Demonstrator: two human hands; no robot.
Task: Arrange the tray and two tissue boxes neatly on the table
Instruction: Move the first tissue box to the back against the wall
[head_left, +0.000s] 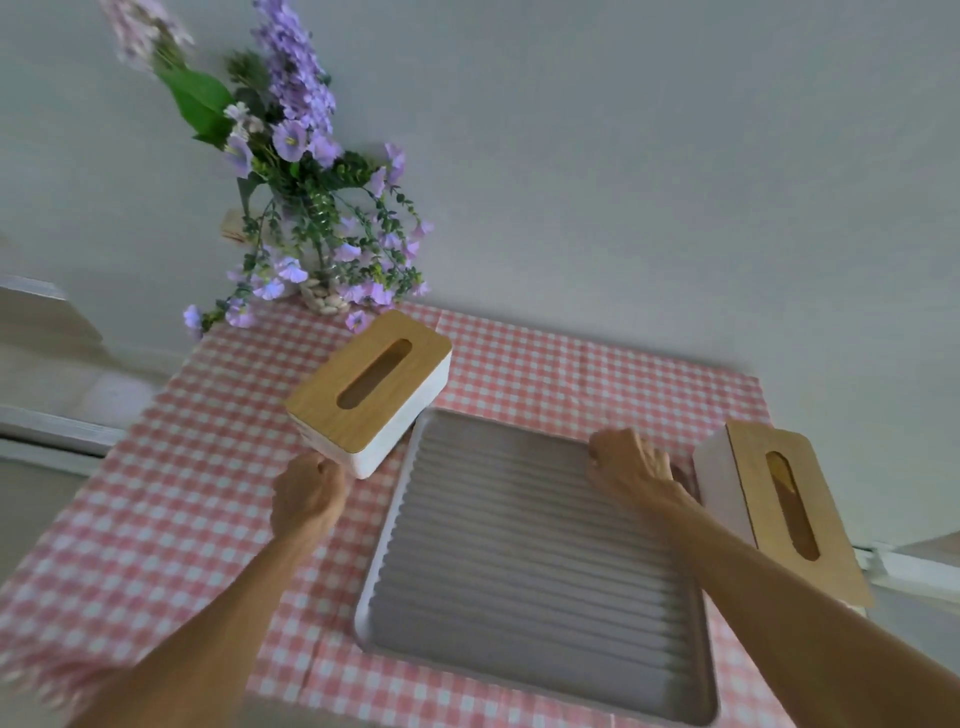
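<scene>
A white ribbed tray (519, 571) lies in the middle of the checked tablecloth. One tissue box (371, 384), white with a slotted wooden lid, sits askew at the tray's far left corner and overlaps its rim. My left hand (309, 493) has its fingers curled at that box's near corner. The second tissue box (779, 509) stands tipped at the table's right edge, its lid facing me. My right hand (631, 465) is curled over the tray's far right rim, just left of this box.
A vase of purple flowers (317, 228) stands at the back left against the wall. The pink checked cloth (156, 493) covers the table. The table's right edge runs close under the second box, and a pale wall rises behind.
</scene>
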